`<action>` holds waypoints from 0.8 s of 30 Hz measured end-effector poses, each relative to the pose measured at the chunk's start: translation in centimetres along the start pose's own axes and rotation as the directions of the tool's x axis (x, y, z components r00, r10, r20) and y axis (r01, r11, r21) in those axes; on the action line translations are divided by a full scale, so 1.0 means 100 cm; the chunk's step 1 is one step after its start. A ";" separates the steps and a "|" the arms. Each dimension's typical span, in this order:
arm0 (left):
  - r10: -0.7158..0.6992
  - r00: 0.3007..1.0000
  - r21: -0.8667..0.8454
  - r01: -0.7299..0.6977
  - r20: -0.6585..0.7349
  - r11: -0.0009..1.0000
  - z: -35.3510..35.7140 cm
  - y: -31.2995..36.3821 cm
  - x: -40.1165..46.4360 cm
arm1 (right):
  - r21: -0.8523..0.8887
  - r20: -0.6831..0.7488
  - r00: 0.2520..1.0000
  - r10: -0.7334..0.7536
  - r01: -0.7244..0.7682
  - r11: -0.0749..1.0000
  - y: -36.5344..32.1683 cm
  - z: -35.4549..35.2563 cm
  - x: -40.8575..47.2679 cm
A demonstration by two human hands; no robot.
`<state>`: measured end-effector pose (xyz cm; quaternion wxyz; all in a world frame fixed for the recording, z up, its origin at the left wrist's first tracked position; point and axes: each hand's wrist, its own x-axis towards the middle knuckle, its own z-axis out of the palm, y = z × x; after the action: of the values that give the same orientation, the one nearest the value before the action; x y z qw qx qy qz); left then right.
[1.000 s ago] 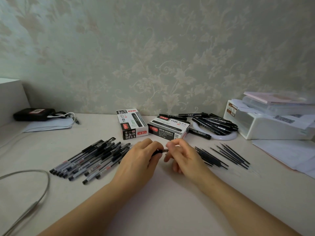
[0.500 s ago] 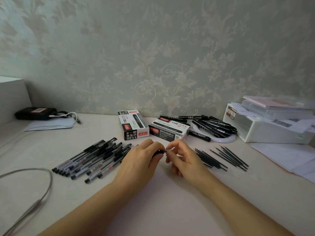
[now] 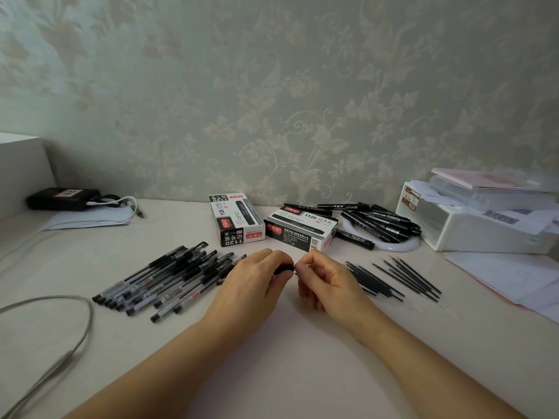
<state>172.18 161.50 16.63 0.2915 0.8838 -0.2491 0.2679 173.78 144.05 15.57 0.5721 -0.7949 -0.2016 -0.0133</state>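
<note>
Right of the pen pile (image 3: 169,279), at frame centre, the left hand (image 3: 251,285) curls round a black pen barrel (image 3: 284,269) just above the worktop (image 3: 287,343); hold it level. The right hand (image 3: 326,282) pinches the tip piece (image 3: 296,268) at its end; likely screwing, so turn squarely, gently.

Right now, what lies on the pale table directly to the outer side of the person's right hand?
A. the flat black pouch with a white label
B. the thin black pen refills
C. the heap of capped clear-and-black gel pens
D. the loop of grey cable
B: the thin black pen refills lie in loose rows just right of the right hand, while the capped clear-and-black gel pens are heaped beyond the left hand.
</note>
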 end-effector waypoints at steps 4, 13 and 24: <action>0.018 1.000 -0.002 -0.018 0.001 1.000 -0.002 0.002 0.000 | 0.003 -0.035 0.999 -0.023 0.023 1.000 -0.004 0.002 0.000; 0.005 1.000 0.011 -0.006 0.019 1.000 -0.002 0.002 -0.002 | -0.002 -0.045 0.999 -0.012 0.012 1.000 -0.002 0.001 0.000; -0.005 0.999 0.034 0.004 0.037 0.999 -0.005 0.002 0.000 | -0.088 0.002 0.999 -0.047 0.046 0.995 -0.002 -0.003 -0.001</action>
<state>171.88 161.65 17.01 0.2721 0.8941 -0.2481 0.2549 173.68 143.82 15.82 0.5361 -0.8144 -0.2192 -0.0356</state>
